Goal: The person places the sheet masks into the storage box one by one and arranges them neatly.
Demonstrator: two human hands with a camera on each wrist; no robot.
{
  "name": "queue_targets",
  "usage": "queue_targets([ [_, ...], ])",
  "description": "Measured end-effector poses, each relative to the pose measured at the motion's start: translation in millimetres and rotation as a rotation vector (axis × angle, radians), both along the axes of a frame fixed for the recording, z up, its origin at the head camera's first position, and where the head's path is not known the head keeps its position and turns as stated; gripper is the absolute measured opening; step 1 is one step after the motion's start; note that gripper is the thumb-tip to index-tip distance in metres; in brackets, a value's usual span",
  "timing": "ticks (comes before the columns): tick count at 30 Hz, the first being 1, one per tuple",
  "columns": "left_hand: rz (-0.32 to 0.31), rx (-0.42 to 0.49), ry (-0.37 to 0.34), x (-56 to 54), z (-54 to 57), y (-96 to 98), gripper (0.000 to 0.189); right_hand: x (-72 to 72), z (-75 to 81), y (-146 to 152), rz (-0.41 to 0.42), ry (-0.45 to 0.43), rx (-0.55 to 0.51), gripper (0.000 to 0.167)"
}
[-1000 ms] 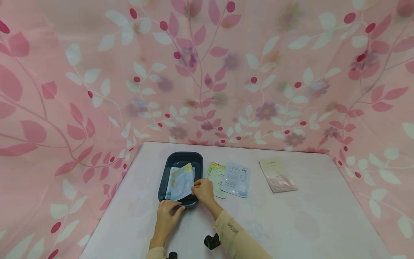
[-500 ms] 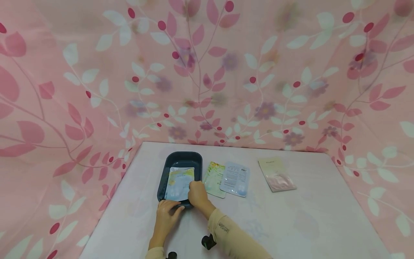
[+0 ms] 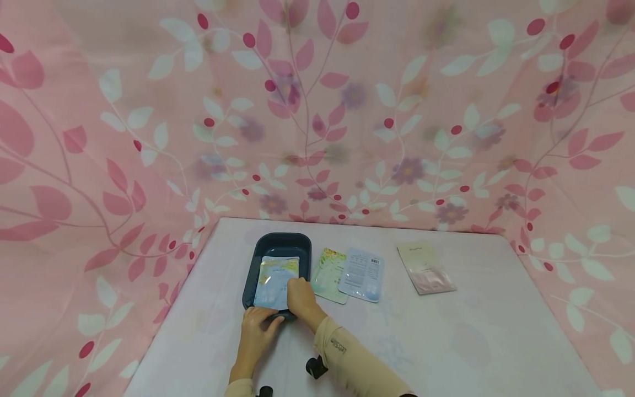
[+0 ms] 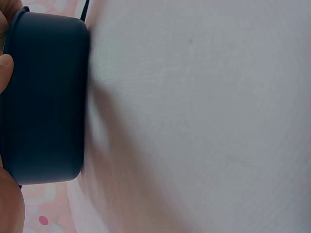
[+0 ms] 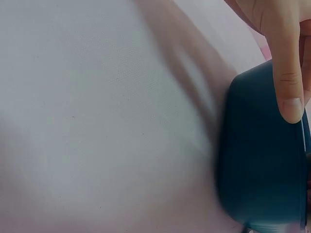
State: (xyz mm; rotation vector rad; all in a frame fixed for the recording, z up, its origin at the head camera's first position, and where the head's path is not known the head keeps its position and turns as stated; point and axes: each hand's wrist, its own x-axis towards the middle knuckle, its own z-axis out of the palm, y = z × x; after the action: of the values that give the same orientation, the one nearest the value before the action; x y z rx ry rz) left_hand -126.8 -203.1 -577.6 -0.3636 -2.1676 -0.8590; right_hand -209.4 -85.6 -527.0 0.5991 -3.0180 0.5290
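Note:
A dark blue, deep rectangular tray (image 3: pixel 284 242) stands on the left part of the table. Inside it lies a light blue sheet mask packet (image 3: pixel 274 284) with a yellow-green top band, on top of another one that is almost wholly covered. My left hand (image 3: pixel 255 331) grips the tray's near left rim; in the left wrist view the thumb and fingertips show at the tray wall (image 4: pixel 46 102). My right hand (image 3: pixel 302 300), fingers curled, holds the packet's lower right edge, and its fingertips are hidden. The right wrist view has my thumb (image 5: pixel 289 82) pointing down beside the tray's outer wall (image 5: pixel 257 160).
Right of the tray lie a green floral packet (image 3: pixel 328 281) and, overlapping it, a pale blue packet (image 3: pixel 362 275) with a barcode. Farther right is a beige and pink packet (image 3: pixel 426 269). A floral cloth (image 3: pixel 347 138) rises behind the table (image 3: pixel 446 342).
The upper packet, tilted and raised a second ago, now lies flat and lined up over the lower one. My right hand moved slightly left and down with it. My left hand stayed put.

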Motion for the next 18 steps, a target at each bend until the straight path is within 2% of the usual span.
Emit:
queue_targets([
  [3, 0.000, -0.002, -0.003, -0.8, 0.3, -0.1, 0.027, 2.5, 1.4, 2, 0.007, 0.016, -0.029, 0.006],
  [5, 0.001, -0.001, -0.003, -0.9, 0.2, 0.8, 0.027, 4.9, 0.8, 5, 0.016, 0.024, -0.086, 0.005],
  [8, 0.007, 0.005, -0.009, -1.1, 0.4, 1.9, 0.027, 7.9, -0.8, 11, 0.039, 0.037, -0.238, 0.006],
  [14, 0.009, 0.016, -0.026, -1.0, 0.8, 3.0, 0.027, 12.2, -4.6, 29, 0.076, -0.010, -0.616, 0.010],
  [18, 0.019, 0.018, -0.030, -1.0, 1.5, 2.6, 0.027, 16.2, -0.8, 41, 0.048, -0.046, -0.753, 0.010],
])
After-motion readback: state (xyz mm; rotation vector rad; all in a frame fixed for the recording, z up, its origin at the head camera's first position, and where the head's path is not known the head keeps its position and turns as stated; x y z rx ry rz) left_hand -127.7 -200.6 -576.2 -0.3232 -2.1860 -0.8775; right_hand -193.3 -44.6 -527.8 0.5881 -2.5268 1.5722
